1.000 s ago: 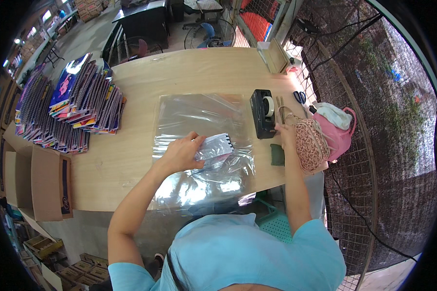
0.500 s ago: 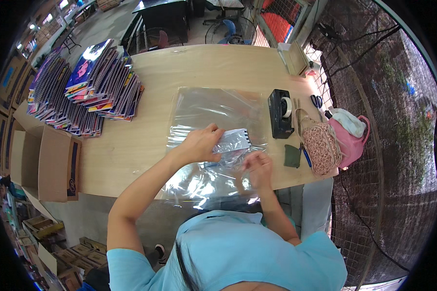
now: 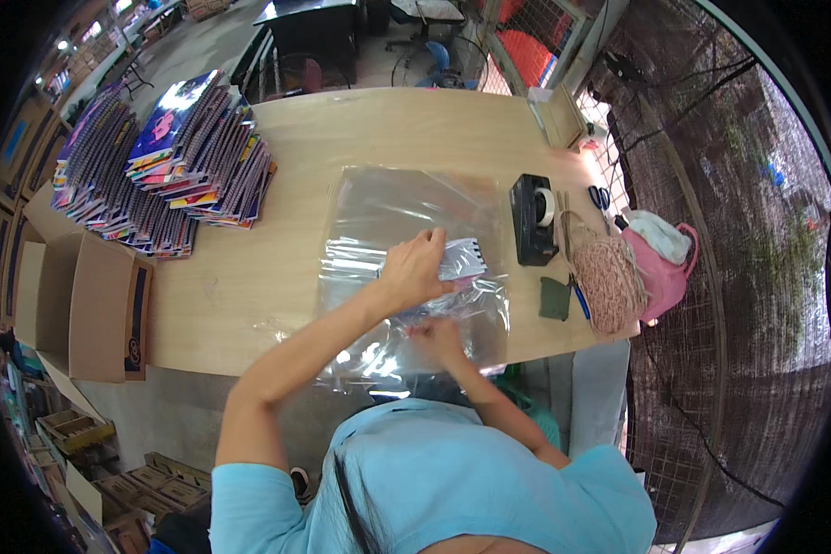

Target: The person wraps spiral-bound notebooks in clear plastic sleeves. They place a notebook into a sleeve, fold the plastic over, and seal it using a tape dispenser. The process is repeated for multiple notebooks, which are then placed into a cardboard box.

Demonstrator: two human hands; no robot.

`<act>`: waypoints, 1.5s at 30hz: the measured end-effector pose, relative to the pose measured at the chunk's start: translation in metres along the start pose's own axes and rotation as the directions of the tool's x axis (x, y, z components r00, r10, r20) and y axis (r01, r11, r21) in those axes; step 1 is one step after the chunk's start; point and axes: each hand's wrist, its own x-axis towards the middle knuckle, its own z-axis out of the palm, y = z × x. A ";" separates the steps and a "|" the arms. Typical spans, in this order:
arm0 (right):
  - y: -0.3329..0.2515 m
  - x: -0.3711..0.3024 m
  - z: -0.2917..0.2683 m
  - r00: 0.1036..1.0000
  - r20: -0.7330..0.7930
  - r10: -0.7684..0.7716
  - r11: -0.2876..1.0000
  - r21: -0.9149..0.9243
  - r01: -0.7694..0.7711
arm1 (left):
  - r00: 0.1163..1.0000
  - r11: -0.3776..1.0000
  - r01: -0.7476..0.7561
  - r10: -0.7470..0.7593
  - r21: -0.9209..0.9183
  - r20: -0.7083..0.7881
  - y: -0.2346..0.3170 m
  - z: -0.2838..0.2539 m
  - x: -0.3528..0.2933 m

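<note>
My left hand (image 3: 417, 270) is closed over a small spiral-bound notebook (image 3: 461, 259), with fingers at its far edge and thumb near its right side. The notebook's white face and dark spiral edge show to the right of the hand; the rest is hidden by hand and film. Beneath lies a stack of glossy clear plastic sheets (image 3: 379, 203), overhanging the table's near edge. Just nearer to me, my right hand (image 3: 441, 342) has its fingers curled at loose, crinkled film by the notebook's lower side. Its fingertips are slightly blurred.
Tall stacks of spiral notebooks (image 3: 162, 171) stand at the table's far left, above an open cardboard box (image 3: 102, 309). On the right are a black tape dispenser (image 3: 532, 222), a green pouch (image 3: 553, 299), scissors (image 3: 600, 196), a patterned purse (image 3: 608, 286) and a pink bag (image 3: 660, 272).
My right hand has swung left, from the notebook's right side to just below it. My left hand has shifted slightly right and away from me, covering more of the notebook.
</note>
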 end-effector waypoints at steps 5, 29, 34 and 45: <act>-0.039 -0.028 -0.028 0.912 0.410 -0.015 0.019 0.912 -0.409 | 0.971 0.658 0.100 -0.230 -0.746 -0.073 -0.025 -0.012 -0.054; -0.184 -0.013 -0.272 0.653 0.075 -0.753 0.538 -0.500 0.679 | 0.742 0.753 -0.652 0.657 0.086 -0.136 0.020 -0.174 -0.058; -0.212 -0.024 -0.206 0.787 0.192 -0.586 0.488 -0.692 0.532 | 0.840 0.915 -0.364 0.402 0.171 -0.364 0.000 -0.134 -0.018; -0.183 -0.005 -0.203 0.793 -0.165 -0.587 0.710 -0.574 0.407 | 0.881 0.887 -0.249 0.041 -0.388 -0.472 -0.045 0.039 -0.123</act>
